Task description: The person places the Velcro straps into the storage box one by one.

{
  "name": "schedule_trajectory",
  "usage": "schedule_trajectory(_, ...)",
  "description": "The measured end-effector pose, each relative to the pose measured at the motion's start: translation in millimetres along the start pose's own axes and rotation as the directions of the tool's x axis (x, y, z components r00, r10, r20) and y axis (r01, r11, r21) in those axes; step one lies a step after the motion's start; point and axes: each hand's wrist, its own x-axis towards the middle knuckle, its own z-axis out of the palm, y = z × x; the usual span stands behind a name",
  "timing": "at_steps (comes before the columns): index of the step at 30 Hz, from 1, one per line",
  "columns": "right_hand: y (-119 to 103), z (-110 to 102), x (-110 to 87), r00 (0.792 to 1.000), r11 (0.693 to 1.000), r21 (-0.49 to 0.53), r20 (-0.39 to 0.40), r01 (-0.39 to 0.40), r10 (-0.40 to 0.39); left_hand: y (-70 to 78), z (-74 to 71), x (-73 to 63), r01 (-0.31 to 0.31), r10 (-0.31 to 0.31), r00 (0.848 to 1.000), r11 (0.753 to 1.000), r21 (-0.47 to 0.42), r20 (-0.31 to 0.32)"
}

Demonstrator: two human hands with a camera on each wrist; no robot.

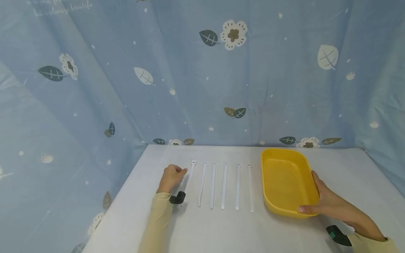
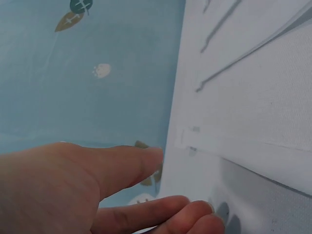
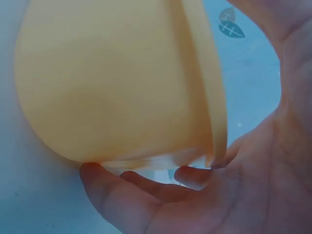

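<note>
A row of several white cable ties (image 1: pixel 224 186) lies on the white table, their small square heads toward the back. My left hand (image 1: pixel 171 177) hovers just left of the leftmost tie (image 1: pixel 191 174). In the left wrist view, a gap shows between its thumb (image 2: pixel 131 163) and bent fingers, with nothing in it; the nearest tie (image 2: pixel 253 155) is apart from them. At the right, a yellow plastic basin (image 1: pixel 284 175) stands with its inside facing up. My right hand (image 1: pixel 329 202) grips its right near corner, thumb at the near rim, fingers against the outer side (image 3: pixel 122 97).
A white cloth (image 1: pixel 215 232) covers the table. Blue fabric (image 1: pixel 190 88) with leaf and flower prints hangs behind and on both sides. A black wrist-camera mount (image 1: pixel 178 198) sits by the left wrist, another (image 1: pixel 338 235) by the right.
</note>
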Motion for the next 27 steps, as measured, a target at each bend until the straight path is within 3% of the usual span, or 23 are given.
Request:
schedule_trajectory(6,-0.7,4.2,0.4,0.999,0.999,-0.022,-0.027,0.025,-0.026,-1.1,1.8,-0.5,0.013,-0.014,1.000,1.000,0.023,0.021)
schedule_trajectory(19,-7.8,6.8,9.0,0.995,0.998,-0.025,-0.084,-0.051,0.048,1.1,2.5,-3.9,0.003,-0.006,0.999,0.997,0.075,0.049)
schedule_trajectory(27,-4.0,11.7,11.1,0.992,0.999,-0.031,-0.118,-0.043,0.039,5.5,5.9,-6.7,0.007,-0.013,0.998,0.996,0.085,0.068)
